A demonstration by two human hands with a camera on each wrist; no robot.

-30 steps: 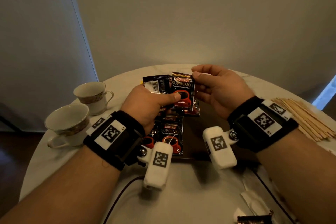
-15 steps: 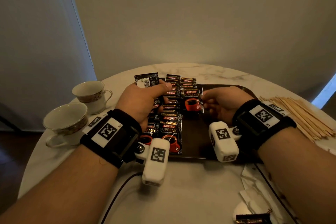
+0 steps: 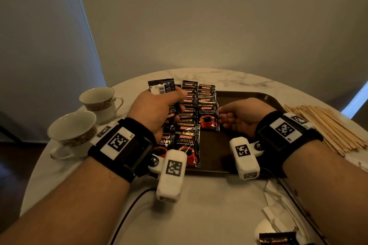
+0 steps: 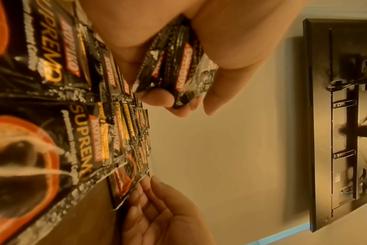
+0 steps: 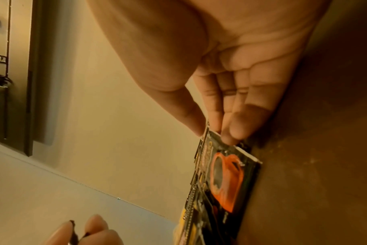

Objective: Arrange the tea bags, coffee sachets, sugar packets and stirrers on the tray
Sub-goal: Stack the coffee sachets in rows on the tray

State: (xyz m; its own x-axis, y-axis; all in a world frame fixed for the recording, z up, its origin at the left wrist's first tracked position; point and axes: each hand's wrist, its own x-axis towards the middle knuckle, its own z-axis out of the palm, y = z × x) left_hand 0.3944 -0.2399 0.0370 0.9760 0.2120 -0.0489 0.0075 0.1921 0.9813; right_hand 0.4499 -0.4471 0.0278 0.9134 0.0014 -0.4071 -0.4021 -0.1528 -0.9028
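Three overlapping columns of coffee sachets (image 3: pixel 188 125) cover the left part of the dark tray (image 3: pixel 245 95); its right part lies bare. The right hand (image 3: pixel 241 117) has straight fingertips touching the right edge of the nearest sachet (image 3: pixel 208 117) in the right-hand column. The left hand (image 3: pixel 157 111) grips a stack of sachets (image 3: pixel 162 87) above the left columns. Wooden stirrers (image 3: pixel 326 125) lie on the table just beside the tray's right rim; two teacups (image 3: pixel 85 117) stand left.

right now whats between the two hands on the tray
In the head view, overlapping rows of coffee sachets lie on the tray between the left hand, gripping a bundle, and the right hand, whose fingertips touch the nearest sachet.
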